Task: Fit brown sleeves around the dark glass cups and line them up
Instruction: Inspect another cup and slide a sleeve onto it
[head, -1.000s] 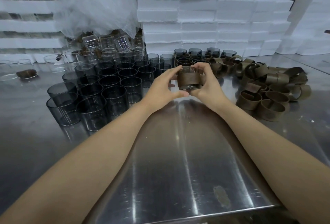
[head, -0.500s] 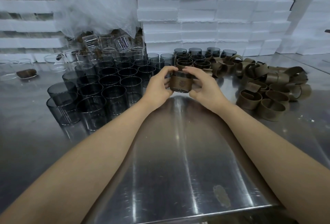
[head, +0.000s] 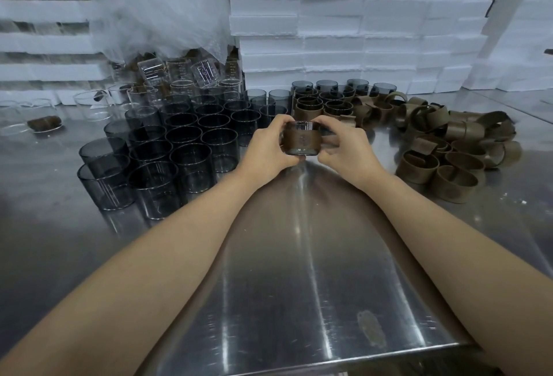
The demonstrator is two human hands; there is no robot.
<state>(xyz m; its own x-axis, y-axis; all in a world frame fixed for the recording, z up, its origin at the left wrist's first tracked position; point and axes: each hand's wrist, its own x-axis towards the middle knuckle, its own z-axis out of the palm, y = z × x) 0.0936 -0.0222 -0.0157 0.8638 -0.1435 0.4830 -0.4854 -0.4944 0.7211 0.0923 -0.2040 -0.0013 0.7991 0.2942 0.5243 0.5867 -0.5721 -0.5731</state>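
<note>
Squat round dark glass cup (head: 300,128) sits between both hands about mid-table, toward the far edge of the shiny steel table (head: 299,286). Cannot tell if its base touches the steel or hangs just above. The left hand (head: 269,148) grips the cup's left wall with curled fingers and has its thumb low near the base. The right hand (head: 344,151) pinches the right wall, fingertips up at the rim. A stiff-looking brown sleeve (head: 300,142) is wrapped round the cup's wall, leaving a strip of glass showing above and below. The cup stands upright, mouth up, axis vertical. The band is coaxial with it, and a faint stamped mark on the band faces the near edge. Handling guess: thin glass, light, smooth, slippery where bare, chips if knocked against its neighbours. Best held by the side walls over the band, which likely gives more friction, not by the rim alone. The band probably flexes and can slide or skew, so keep pressure even on both sides. Bare dark cups (head: 179,142) are clustered at the left. Finished sleeved cups (head: 317,103) stand in rows just behind the hands. A loose pile of brown bands (head: 449,148) lies at the right. White foam boxes (head: 359,31) are stacked along the far edge.
</note>
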